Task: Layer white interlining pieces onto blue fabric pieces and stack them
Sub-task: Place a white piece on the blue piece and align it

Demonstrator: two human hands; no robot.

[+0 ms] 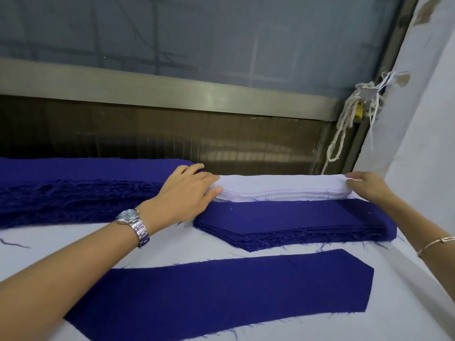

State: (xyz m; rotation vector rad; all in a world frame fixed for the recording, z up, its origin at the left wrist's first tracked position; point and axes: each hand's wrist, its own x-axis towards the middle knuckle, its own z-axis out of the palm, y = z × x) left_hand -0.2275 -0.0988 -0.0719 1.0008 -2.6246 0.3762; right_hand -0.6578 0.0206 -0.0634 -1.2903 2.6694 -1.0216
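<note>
A stack of white interlining pieces [283, 188] lies at the far side of the white table. My left hand [187, 193] pinches the stack's left end, thumb under the top layers. My right hand [366, 187] pinches its right end. Just in front lies a stack of blue fabric pieces [290, 221] with frayed edges. Nearer to me a single long blue fabric piece [221, 294] lies flat, its pointed end to the right. A large pile of blue fabric [73, 190] fills the far left.
The white table cover [61, 242] carries loose blue threads. A metal rail [172, 88] and window run behind the table. A knotted white rope [344, 124] hangs at the back right beside a pale wall [418, 119].
</note>
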